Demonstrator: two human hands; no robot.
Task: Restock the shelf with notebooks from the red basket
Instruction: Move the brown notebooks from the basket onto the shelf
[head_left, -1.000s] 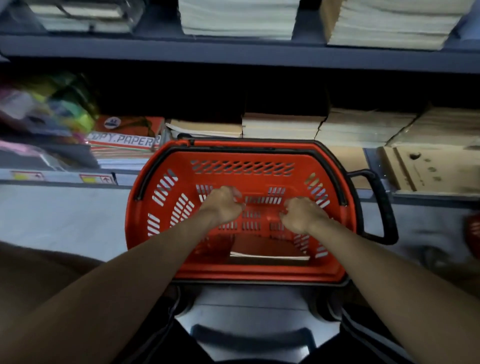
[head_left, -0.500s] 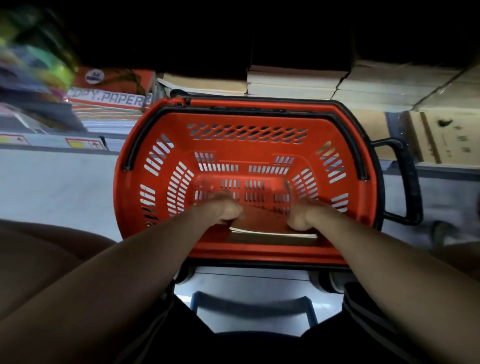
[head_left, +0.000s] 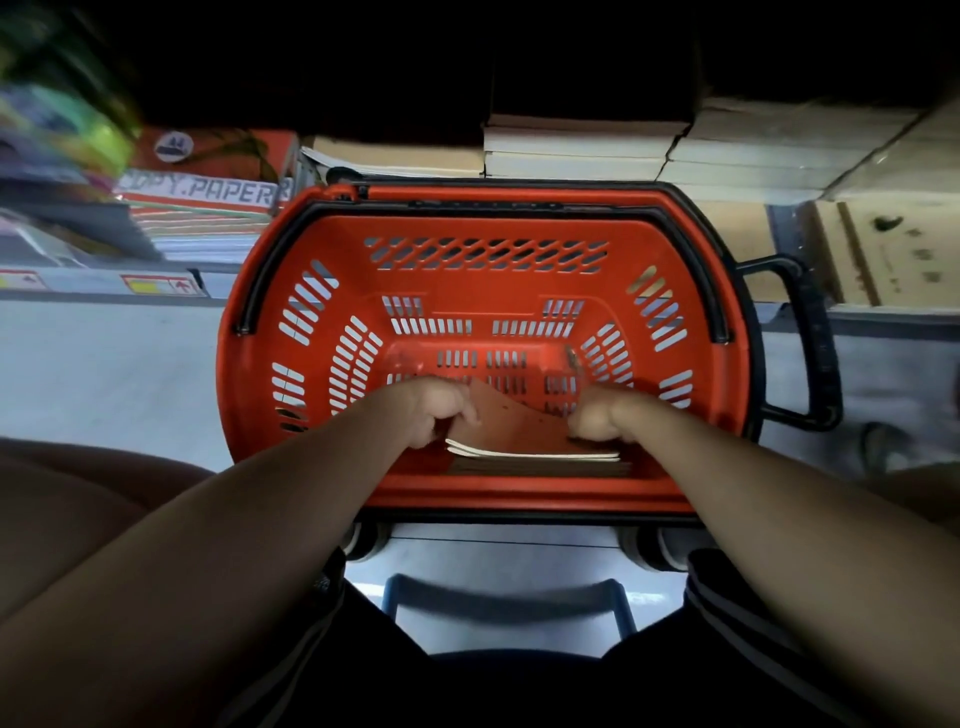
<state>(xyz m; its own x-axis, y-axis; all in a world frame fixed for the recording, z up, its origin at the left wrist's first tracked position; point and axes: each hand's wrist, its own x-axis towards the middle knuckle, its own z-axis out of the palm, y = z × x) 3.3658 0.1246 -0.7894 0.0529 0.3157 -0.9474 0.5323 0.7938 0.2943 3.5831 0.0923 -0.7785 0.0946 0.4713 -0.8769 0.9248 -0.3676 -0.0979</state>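
- Inside the red basket (head_left: 488, 291), at its 6 o'clock wall, both hands are gripping a small stack of notebooks (head_left: 519, 441).
- Left hand (head_left: 434, 410) is pinching the stack's 9 o'clock edge; right hand (head_left: 602, 415) its 3 o'clock edge.
- At 12 o'clock, the shelf (head_left: 571, 150) is holding paper stacks.

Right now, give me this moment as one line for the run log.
stage: pickup | left hand: holds notebooks | right hand: holds notebooks | notebooks: inside red basket | shelf: behind basket
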